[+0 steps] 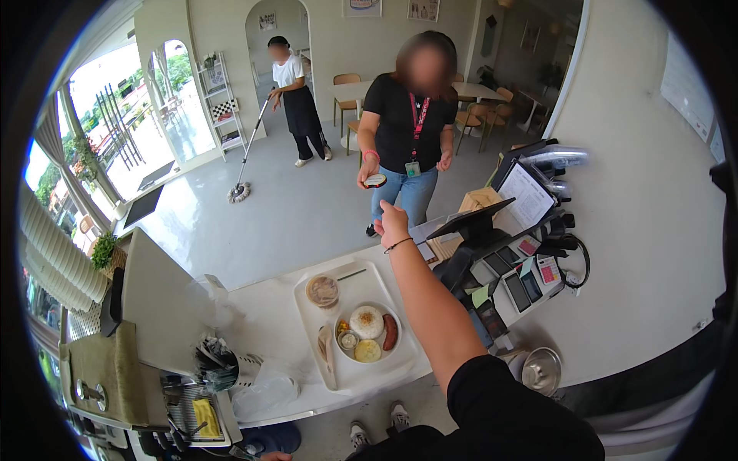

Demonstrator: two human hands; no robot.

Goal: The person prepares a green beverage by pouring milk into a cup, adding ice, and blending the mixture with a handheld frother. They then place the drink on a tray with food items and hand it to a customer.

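My right hand is stretched out over the counter's far edge, thumb apart from the fingers, with nothing seen in it. Just beyond it, a person in a black shirt holds a round black-and-white pager-like disc, apart from my fingers. Below my forearm a white tray lies on the counter. It bears a bowl of rice, sausage, egg and a sauce cup, a lidded drink cup, a straw and wrapped wooden cutlery. Only a sliver of my left hand shows at the bottom edge.
Right of my arm stand a tablet screen, a clipboard, card terminals and a metal bowl. At left are a perforated utensil holder and stacked cups. A second person holds a mop on the floor beyond.
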